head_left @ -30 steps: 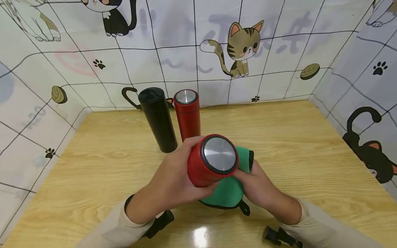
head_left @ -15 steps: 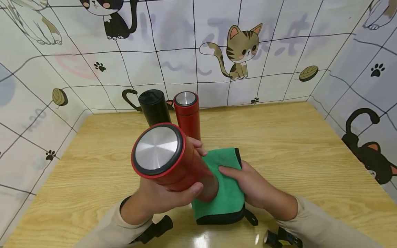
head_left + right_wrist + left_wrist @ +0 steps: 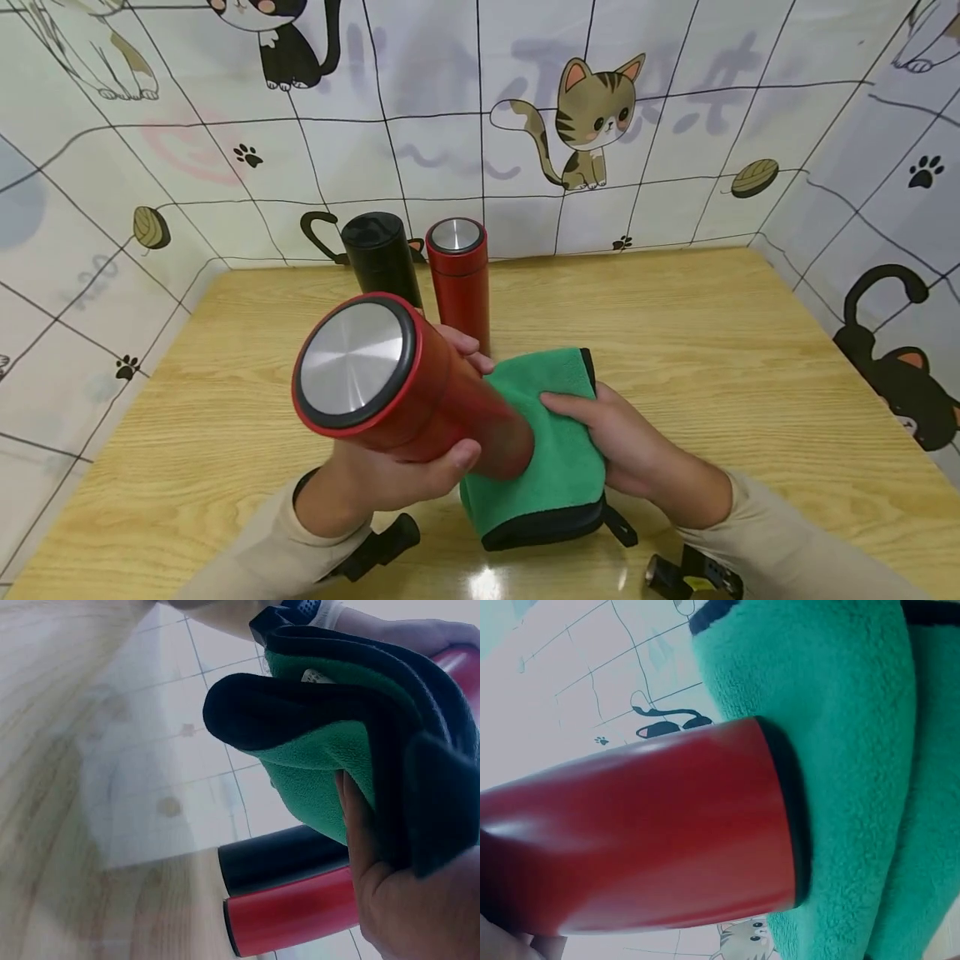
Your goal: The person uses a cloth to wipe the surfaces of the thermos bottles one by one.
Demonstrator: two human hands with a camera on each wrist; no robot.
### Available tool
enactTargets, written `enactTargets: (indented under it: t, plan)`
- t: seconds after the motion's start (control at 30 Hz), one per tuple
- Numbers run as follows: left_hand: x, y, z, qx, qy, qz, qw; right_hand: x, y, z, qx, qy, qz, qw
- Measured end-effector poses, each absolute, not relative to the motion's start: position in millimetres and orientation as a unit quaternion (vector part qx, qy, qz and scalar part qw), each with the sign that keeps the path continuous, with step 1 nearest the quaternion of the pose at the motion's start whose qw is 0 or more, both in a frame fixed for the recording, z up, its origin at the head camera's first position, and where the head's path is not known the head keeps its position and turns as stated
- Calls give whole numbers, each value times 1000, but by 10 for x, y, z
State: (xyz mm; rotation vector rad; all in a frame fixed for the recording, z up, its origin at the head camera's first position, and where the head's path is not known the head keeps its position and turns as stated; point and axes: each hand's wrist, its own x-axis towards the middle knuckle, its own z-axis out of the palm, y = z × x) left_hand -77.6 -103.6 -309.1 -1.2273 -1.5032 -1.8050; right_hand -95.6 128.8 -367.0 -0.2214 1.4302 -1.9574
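My left hand [image 3: 408,479] grips a red flask [image 3: 420,400] and holds it tilted above the table, its steel end facing up and to the left. The lower end of the flask presses into a green cloth [image 3: 551,467] with black edging, which my right hand [image 3: 626,442] holds folded, thumb on top. In the left wrist view the red flask [image 3: 645,840] meets the green cloth [image 3: 855,750] close up. In the right wrist view the fingers [image 3: 397,900] curl around the folded cloth [image 3: 337,750].
A black flask [image 3: 378,254] and a second red flask [image 3: 459,275] stand upright side by side near the back wall; both also show in the right wrist view as the black flask [image 3: 285,859] and the red flask [image 3: 292,915]. The wooden table [image 3: 712,333] is enclosed by cat-patterned walls.
The held flask has swung so its steel end moved left and toward me. The cloth went from the flask's side to its lower end, still in my right hand.
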Motion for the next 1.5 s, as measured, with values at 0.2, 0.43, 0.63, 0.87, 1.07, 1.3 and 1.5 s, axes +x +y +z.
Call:
enactTargets:
  t: [0.2,0.43,0.63,0.87,1.07,1.3,1.5]
  plan:
    - [-778,-995,-3098,-454,-532,-664,266,-966,1322,-3623,-93,573,-736,346]
    - [-781,-960,-3102,-458,-517,-674,262,-953,1367,-3576,-91,585,-733,334]
    - [-793,-944,-3066,-453,-513,-684,253,-970,1377,-3672,-173,600,-694,358]
    - [-983,-989,-2996,-366,-588,-691,207,-993,1362,-3728,-256,667,-586,382]
    - [-1246,-715,-2999,-325,-635,-685,145,-1001,1471,-3708,-353,714,-479,369]
    - [-1568,-350,-3215,-262,-718,-641,70,-887,1432,-3604,-405,714,-434,372]
    - [-1828,-179,-3437,-200,-744,-636,51,-857,1415,-3538,-403,714,-427,381]
